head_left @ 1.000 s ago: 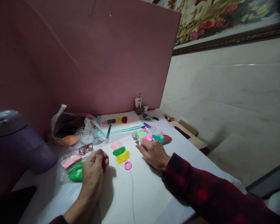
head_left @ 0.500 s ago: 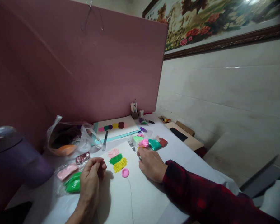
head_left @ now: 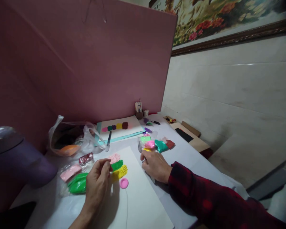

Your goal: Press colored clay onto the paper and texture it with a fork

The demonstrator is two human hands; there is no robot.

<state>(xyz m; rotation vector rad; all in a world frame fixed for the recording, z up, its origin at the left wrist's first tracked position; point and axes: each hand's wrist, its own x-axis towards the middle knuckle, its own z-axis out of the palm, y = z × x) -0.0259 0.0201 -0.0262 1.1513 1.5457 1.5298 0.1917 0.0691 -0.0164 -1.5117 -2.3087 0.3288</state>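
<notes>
On a white sheet (head_left: 140,194) lie textured clay patches in a row: pale pink (head_left: 114,157), green (head_left: 117,165) and yellow (head_left: 121,171), with a small pink disc (head_left: 124,183) beside them. My left hand (head_left: 96,186) rests on the sheet's left edge, thumb and fingers pinched together right next to the green patch; what they hold, if anything, is hidden. My right hand (head_left: 154,166) is curled shut at the sheet's right edge, seemingly round a fork (head_left: 140,147) whose tines point at a pile of clay packets (head_left: 157,145).
Bagged pink (head_left: 70,172), green (head_left: 77,183) and brown (head_left: 86,158) clay lie left. A plastic bag (head_left: 69,140), a purple jug (head_left: 14,159), a second sheet with clay blobs (head_left: 116,127), a pen (head_left: 108,140) and a pen cup (head_left: 139,112) stand behind. A pink partition (head_left: 85,63) walls the back.
My left hand moved forward to the green patch and pinched shut. My right hand drew back from the packets and closed, and the fork moved with it.
</notes>
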